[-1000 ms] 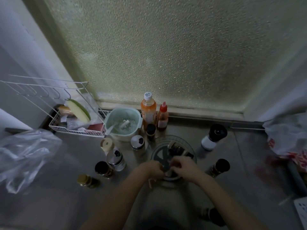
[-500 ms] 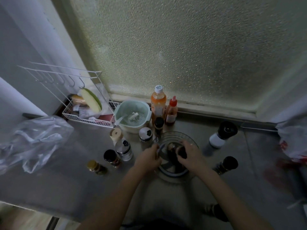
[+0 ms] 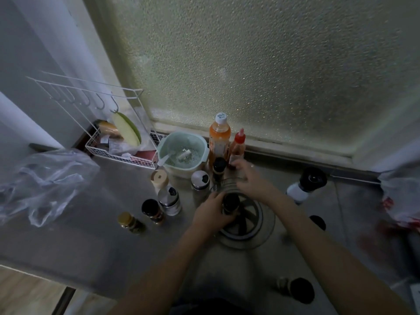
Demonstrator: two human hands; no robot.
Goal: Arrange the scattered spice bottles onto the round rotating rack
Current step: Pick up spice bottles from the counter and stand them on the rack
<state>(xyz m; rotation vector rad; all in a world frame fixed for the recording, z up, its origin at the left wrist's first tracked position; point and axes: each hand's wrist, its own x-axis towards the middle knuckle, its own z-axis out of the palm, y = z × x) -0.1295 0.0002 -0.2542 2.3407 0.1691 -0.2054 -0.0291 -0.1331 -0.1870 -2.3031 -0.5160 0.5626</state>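
The clear round rack (image 3: 261, 235) lies on the steel counter just in front of me. My left hand (image 3: 212, 212) grips a dark-capped spice bottle (image 3: 231, 202) standing on the rack's left side. Blurred and with fingers spread, my right hand (image 3: 252, 180) hovers over the rack's far rim, near a red sauce bottle (image 3: 237, 146). To the left stand a gold-capped bottle (image 3: 127, 221), a black-capped bottle (image 3: 151, 209) and a steel-lidded shaker (image 3: 170, 198). On the right are a white grinder (image 3: 303, 186) and another black-capped bottle (image 3: 318, 221).
Behind the rack are a green colander bowl (image 3: 197, 142), an orange bottle (image 3: 219, 137), a steel-lidded shaker (image 3: 200, 179) and a beige-capped jar (image 3: 159, 178). A wire basket (image 3: 120, 153) stands far left, plastic bags (image 3: 41, 183) at both sides. One bottle (image 3: 295, 289) lies near the front edge.
My right hand has left the bottle on the rack and moved to the far rim. My left hand now holds that bottle. The view has shifted left.
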